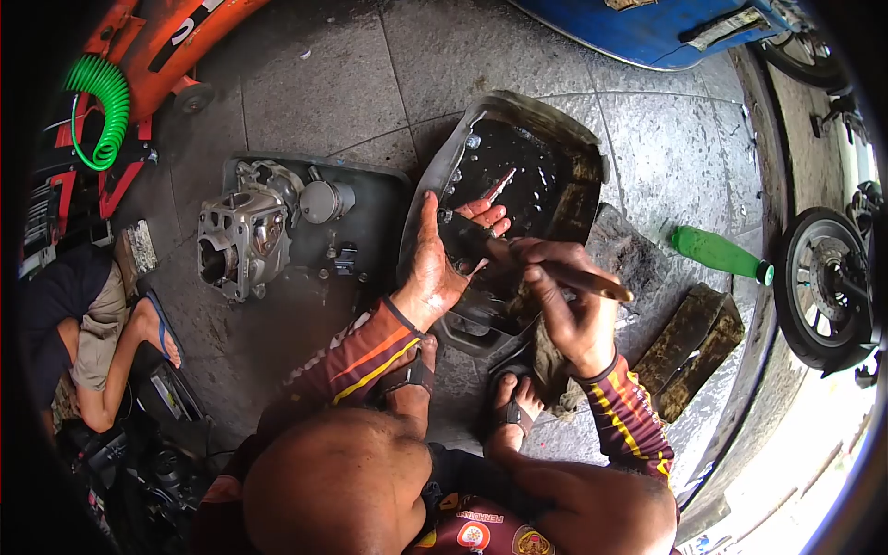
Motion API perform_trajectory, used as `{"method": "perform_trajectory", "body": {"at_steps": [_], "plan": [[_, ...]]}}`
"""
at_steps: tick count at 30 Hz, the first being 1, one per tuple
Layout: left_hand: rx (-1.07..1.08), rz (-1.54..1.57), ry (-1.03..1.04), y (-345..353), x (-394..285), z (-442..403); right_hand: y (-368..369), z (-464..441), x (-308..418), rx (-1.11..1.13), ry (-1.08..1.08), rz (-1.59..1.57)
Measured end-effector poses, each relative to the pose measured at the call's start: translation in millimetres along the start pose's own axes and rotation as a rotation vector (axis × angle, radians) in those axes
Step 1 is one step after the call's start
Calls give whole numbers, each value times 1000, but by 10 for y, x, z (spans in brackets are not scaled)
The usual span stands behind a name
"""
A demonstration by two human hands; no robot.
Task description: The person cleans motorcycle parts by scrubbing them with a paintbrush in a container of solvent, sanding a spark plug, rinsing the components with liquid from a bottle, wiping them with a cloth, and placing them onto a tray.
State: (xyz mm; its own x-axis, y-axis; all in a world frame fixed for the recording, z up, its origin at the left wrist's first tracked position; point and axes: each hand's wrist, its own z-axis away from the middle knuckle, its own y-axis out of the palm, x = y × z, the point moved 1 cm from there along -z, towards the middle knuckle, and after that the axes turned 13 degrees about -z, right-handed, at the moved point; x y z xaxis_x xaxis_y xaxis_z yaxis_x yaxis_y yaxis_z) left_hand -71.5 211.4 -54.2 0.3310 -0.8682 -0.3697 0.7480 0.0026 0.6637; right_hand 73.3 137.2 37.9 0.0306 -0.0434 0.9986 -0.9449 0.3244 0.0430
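Clenched around the wooden handle of a brush point(597, 281), the right hand point(581, 319) is over the near edge of a basin point(599, 166) of dark liquid. The left hand point(427, 276) is cupped at the basin's seven o'clock side, fingers over the liquid, about something dark; its outline and how firmly it is gripped cannot be told. The brush's head end points toward the left hand, its tip lost in the shadow between the hands.

Clockwise around the basin: at one o'clock, a blue panel point(638, 39); at two, a wheel point(803, 57); at three, one green bottle point(717, 252) lying down, with a second wheel point(825, 289) beyond; at four, one grimy trough point(692, 351). A dark rag point(629, 245) lies between basin and bottle. Two sandalled feet point(518, 407) are at six to seven.

At nine o'clock, just beside the basin, one tray point(370, 176) carries one metal engine casing point(245, 231), one piston point(326, 200) and several small parts point(346, 259), too small to count surely. Farther off are one green coiled hose point(109, 102) and, lower, another person's leg point(120, 370).
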Motion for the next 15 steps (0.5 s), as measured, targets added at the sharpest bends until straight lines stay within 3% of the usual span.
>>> {"method": "perform_trajectory", "body": {"at_steps": [2, 5, 8, 9, 10, 12, 13, 15], "plan": [[25, -46, -4, 55, -6, 11, -92, -62, 14, 125, 13, 116], [12, -269, -72, 96, -34, 72, -175, -147, 5, -10, 192, 236], [-54, -402, -52, 201, -89, 159, -86, -89, 62, -4, 91, -7], [-62, -415, -60, 211, -68, 137, -38, -119, 153, 88, 126, -44], [-58, -415, -60, 199, -55, 126, -51, -162, 88, 228, -16, 134], [-12, -495, -53, 155, -67, 119, -147, -258, -4, 123, 149, 147], [-95, -504, 10, 193, -49, 105, -177, -286, 21, 67, -3, 264], [-82, -535, -15, 88, -66, 80, -163, -218, 91, -67, 48, 136]]}}
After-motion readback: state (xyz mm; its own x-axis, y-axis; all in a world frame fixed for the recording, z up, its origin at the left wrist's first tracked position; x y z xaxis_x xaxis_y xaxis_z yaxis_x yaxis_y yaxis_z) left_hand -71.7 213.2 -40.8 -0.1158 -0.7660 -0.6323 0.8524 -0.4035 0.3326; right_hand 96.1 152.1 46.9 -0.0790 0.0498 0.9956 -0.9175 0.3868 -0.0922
